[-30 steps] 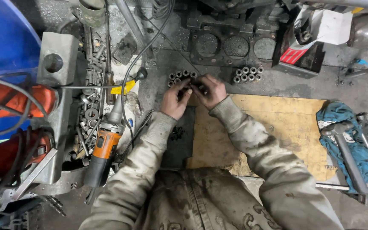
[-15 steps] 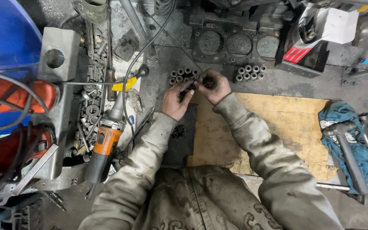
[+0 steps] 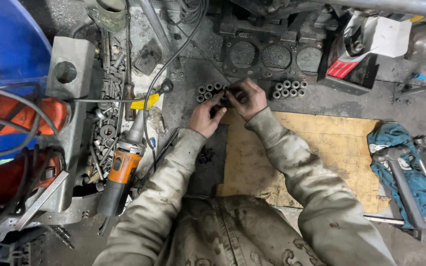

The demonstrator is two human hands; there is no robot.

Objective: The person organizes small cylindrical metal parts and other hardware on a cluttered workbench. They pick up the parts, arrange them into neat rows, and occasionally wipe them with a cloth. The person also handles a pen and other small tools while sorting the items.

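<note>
My left hand (image 3: 206, 116) and my right hand (image 3: 247, 99) meet over a dirty workbench, fingers closed together on a small dark metal cylinder (image 3: 228, 98) held between them. Just left of the hands stands a cluster of short metal sleeves (image 3: 207, 91) on end. A second cluster of the same sleeves (image 3: 289, 89) stands to the right of my right hand. Both sleeves of my jacket are grimy and beige.
An orange angle grinder (image 3: 120, 170) lies at the left with its cable looping up. Loose bolts and nuts (image 3: 105, 129) fill a tray beside a grey metal block (image 3: 70, 73). A plywood sheet (image 3: 321, 148), a hammer on a blue rag (image 3: 399, 165) and a dark head gasket (image 3: 267, 55) surround the hands.
My hands shifted slightly right and closer together on the small cylinder. The camera view moved a little; nothing else changed.
</note>
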